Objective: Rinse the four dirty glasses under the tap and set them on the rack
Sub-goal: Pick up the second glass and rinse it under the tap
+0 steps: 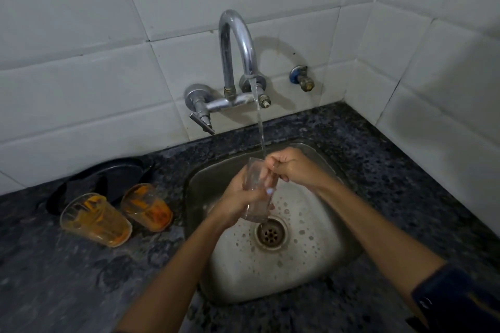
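Mid-frame over the sink (319, 273), left hand (238, 199) grips the glass (255, 189) upright (mouth under the stream), right hand (290, 167) pinching its rim.

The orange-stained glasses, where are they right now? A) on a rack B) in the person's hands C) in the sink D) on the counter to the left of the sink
D: both orange-stained glasses stand on the dark counter left of the sink, while the hands hold a clear glass under the water.
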